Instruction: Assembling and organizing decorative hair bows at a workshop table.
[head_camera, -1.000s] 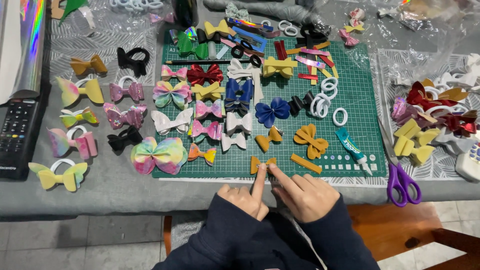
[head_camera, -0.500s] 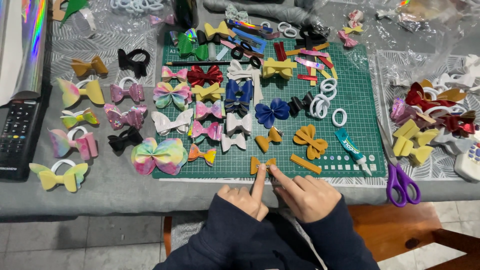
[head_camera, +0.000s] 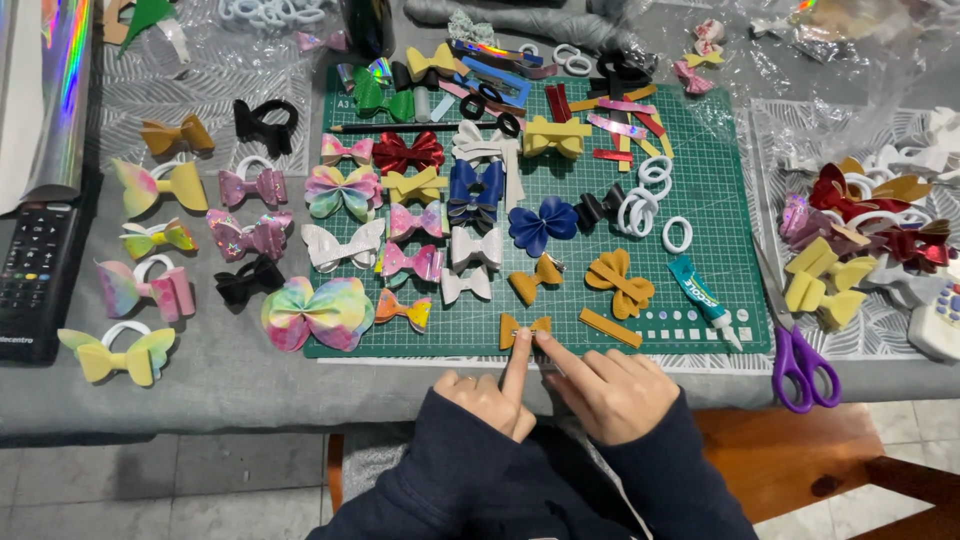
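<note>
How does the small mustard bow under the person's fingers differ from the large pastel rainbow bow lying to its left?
The small mustard bow is one plain colour; the large rainbow bow mixes pink, green, yellow and blue. The mustard bow is clearly smaller than the rainbow bow. The left hand and right hand touch the mustard bow with their index fingers; nothing touches the rainbow bow. The mustard bow lies fully on the green cutting mat; the rainbow bow overlaps its corner. Both lie flat.

One green cutting mat (head_camera: 700, 190), one glue tube (head_camera: 703, 298), one purple scissors (head_camera: 803, 362), two remotes (head_camera: 30, 270).
</note>
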